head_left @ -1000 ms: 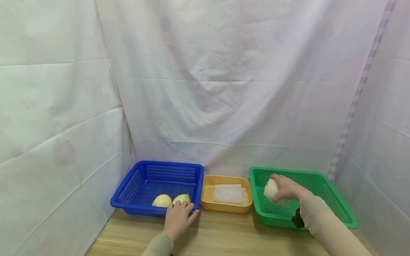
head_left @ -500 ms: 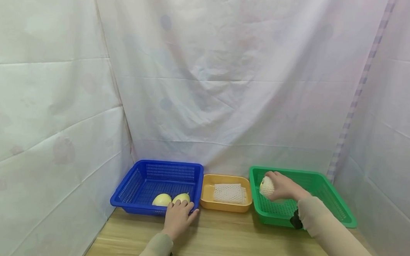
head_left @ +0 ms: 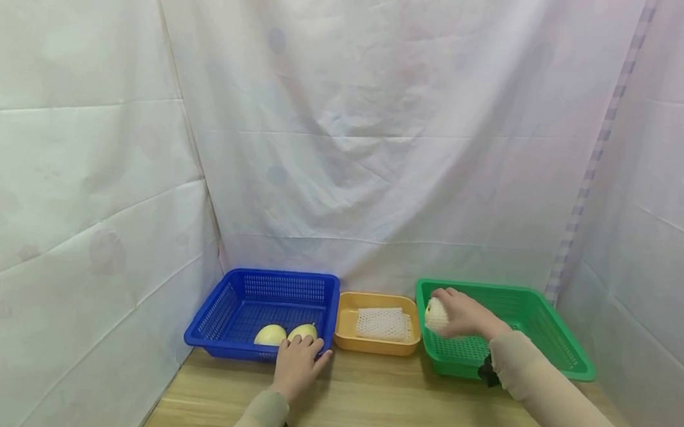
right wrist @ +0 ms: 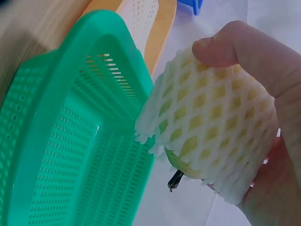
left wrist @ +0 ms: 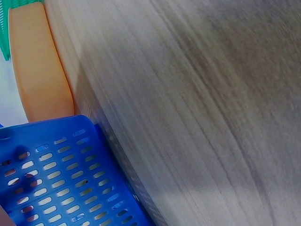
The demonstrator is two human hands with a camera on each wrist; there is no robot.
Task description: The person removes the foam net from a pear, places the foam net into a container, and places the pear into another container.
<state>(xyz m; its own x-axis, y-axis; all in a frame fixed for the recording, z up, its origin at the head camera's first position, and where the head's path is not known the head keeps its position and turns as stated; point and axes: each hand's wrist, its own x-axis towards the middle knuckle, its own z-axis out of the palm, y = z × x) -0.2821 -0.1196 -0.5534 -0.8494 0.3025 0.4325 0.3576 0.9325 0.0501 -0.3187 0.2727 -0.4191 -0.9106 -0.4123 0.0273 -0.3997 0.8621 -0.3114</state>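
Note:
My right hand (head_left: 466, 314) grips a pear (right wrist: 186, 162) wrapped in a white foam net (right wrist: 211, 117), over the left part of the green basket (head_left: 489, 291). In the right wrist view the pear's dark stem and a patch of green-yellow skin poke out of the net. My left hand (head_left: 297, 368) lies over the near rim of the blue basket (head_left: 281, 275), its fingers by the right one of two bare pears. The left pear (head_left: 270, 334) sits beside the right pear (head_left: 303, 331), which the fingers partly cover.
Between the baskets stands a shallow orange tray (head_left: 377, 347) holding flat white foam nets (head_left: 384, 323). All three containers stand in a row on the wooden table (head_left: 367, 402). White cloth (head_left: 346, 143) hangs behind and at both sides.
My right hand has shifted left with the netted pear, from further inside the green basket toward its left rim. The left hand has stayed where it was.

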